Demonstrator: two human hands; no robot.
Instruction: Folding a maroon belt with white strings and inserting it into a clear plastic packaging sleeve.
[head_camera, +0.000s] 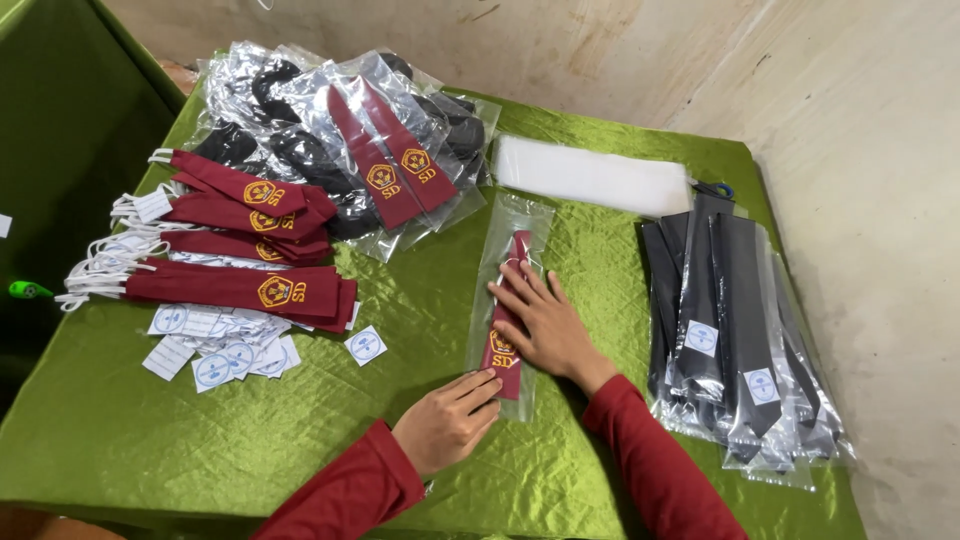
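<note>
A maroon necktie with a gold emblem lies inside a clear plastic sleeve (512, 235) in the middle of the green table (150, 430). My right hand (540, 322) lies flat on the sleeve with fingers spread, pressing on the tie. My left hand (447, 420) rests with curled fingers at the sleeve's near end, its fingertips touching the bottom edge beside the tie's point.
Loose maroon ties (235, 250) with white straps lie at the left, above several small white labels (225, 345). Bagged maroon and black ties (350, 130) pile at the back. A stack of empty clear sleeves (590, 175) and bagged dark ties (735, 330) lie right.
</note>
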